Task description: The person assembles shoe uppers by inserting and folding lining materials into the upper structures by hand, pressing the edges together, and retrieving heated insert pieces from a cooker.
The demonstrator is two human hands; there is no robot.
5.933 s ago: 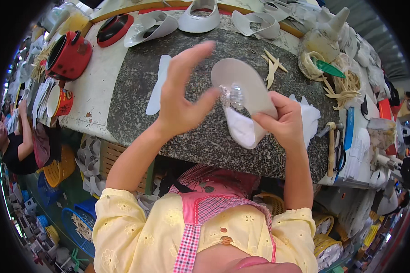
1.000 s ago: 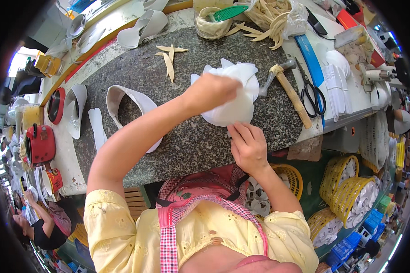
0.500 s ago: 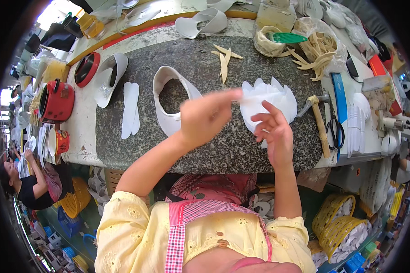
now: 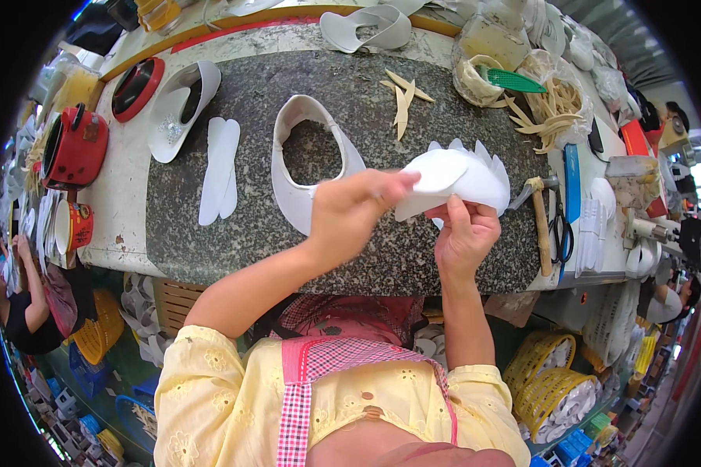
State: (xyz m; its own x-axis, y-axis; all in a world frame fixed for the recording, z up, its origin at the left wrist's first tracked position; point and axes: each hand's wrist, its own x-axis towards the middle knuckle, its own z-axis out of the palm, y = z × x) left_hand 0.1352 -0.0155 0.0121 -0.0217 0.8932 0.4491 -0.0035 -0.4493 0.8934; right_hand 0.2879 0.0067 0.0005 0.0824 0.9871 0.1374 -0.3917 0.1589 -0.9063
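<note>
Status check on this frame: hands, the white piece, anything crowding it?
Left hand and right hand both grip the white scalloped piece above the granite slab. White shoe upper lies just left, hammer just right; neither touches it.

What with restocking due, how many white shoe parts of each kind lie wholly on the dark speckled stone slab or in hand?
White horseshoe-shaped shoe upper: 1
White flat insoles: 2
White scalloped-edged piece, held by left hand and right hand: 1
Total: 4
</note>
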